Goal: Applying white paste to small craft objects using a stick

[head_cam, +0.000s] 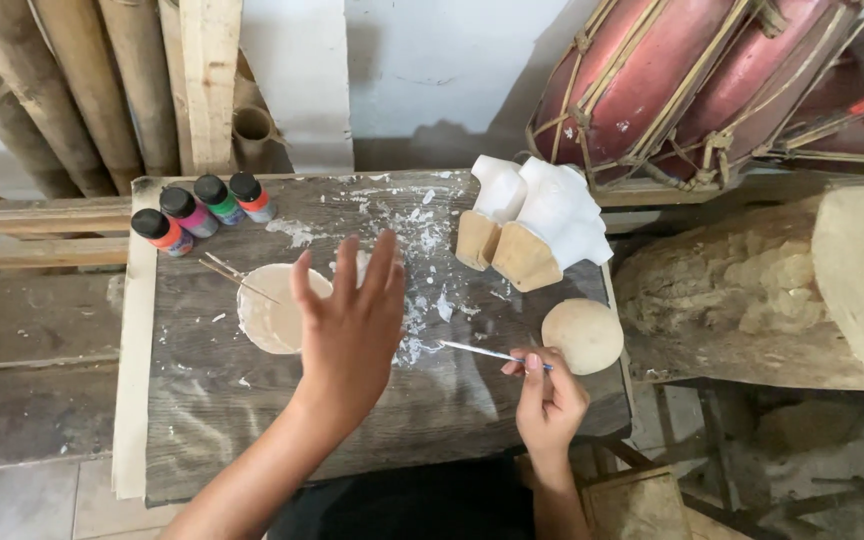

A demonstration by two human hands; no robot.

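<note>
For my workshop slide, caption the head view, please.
Right hand holds a thin brush beside a wooden ball; left hand hovers open above a paint bowl.

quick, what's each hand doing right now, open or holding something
Left hand: open, fingers spread above the board, near the white bowl, holding nothing.
Right hand: closed on a thin paintbrush, beside the round wooden piece.

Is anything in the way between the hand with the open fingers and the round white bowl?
Nothing visible blocks it. The left hand hovers with spread fingers just right of the round white bowl, partly over its rim. Two thin sticks rest across the bowl's far left edge, away from the hand.
</note>
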